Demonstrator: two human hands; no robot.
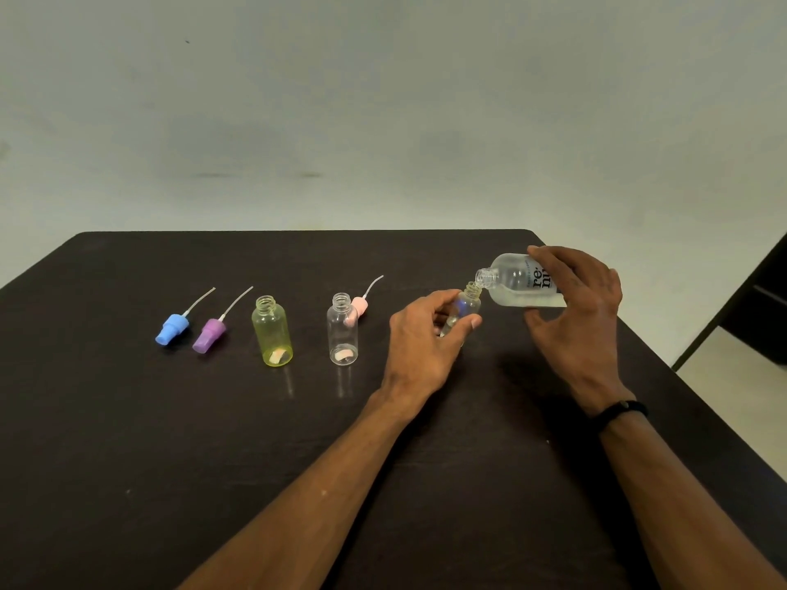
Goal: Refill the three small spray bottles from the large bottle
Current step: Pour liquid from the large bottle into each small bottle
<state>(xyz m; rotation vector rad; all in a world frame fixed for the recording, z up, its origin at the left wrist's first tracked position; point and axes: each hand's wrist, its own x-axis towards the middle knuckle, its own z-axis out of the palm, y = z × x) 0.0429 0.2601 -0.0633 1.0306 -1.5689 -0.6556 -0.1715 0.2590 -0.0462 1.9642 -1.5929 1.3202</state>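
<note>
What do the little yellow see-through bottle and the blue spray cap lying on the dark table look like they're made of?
The small yellow-tinted bottle looks like thin glossy clear plastic, though glass cannot be ruled out: you see through it and highlights streak its wall. The blue spray cap looks like matte opaque plastic with a thin pale tube.

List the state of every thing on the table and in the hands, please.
Large bottle: uncapped, tipped, mouth at the held bottle's neck, gripped by right hand.
Held small bottle: uncapped, tilted, gripped by left hand.
Yellow bottle: upright, uncapped.
Clear bottle: upright, uncapped.
Blue sprayer, purple sprayer, pink sprayer: off, lying on table.
</note>
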